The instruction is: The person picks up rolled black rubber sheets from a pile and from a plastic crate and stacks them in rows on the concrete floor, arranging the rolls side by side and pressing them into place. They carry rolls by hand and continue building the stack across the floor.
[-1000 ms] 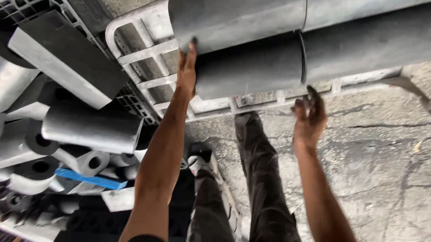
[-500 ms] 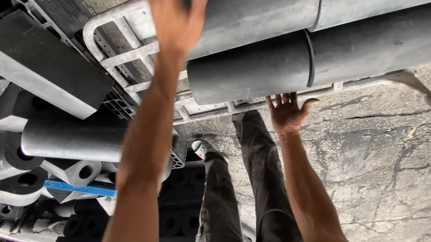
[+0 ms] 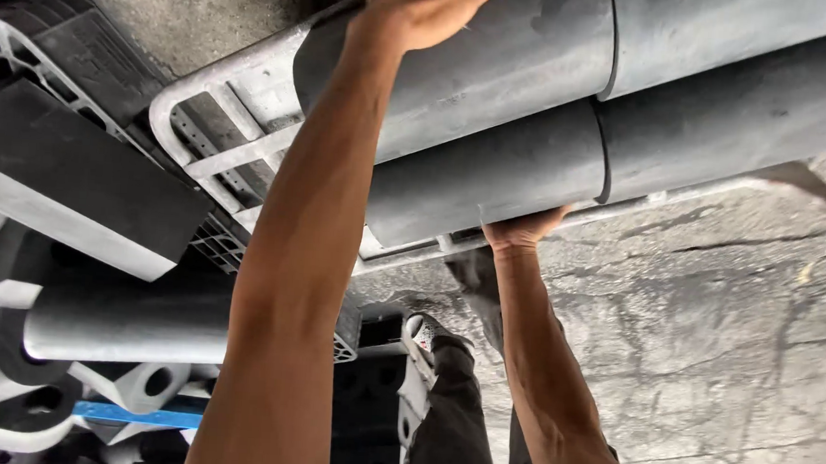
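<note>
Head view, looking down past both arms. Left hand (image 3: 425, 8) laid flat over the top of the upper grey pipe (image 3: 500, 61), fingers together and curved across its round surface, fingertips out of sight at the upper edge. Right hand (image 3: 520, 231) pressed up under the lower grey pipe (image 3: 493, 175), just beside its near end; fingers tucked beneath and hidden, so open or closed cannot be told. Both pipes lying side by side, touching, each showing a dark joint ring about midway, resting along a pale plastic pallet (image 3: 212, 119) with open slots. Beyond the pallet's left corner, a grey rectangular block (image 3: 67, 187) tilted across a black gridded pallet (image 3: 18, 50). Lower left, a heap of short grey pipe pieces (image 3: 120, 329) with round bores, and a blue strip (image 3: 125, 413) among them. Cracked concrete floor (image 3: 712, 346) at the right. Dark trouser legs and one shoe (image 3: 422, 342) below, between the arms.
</note>
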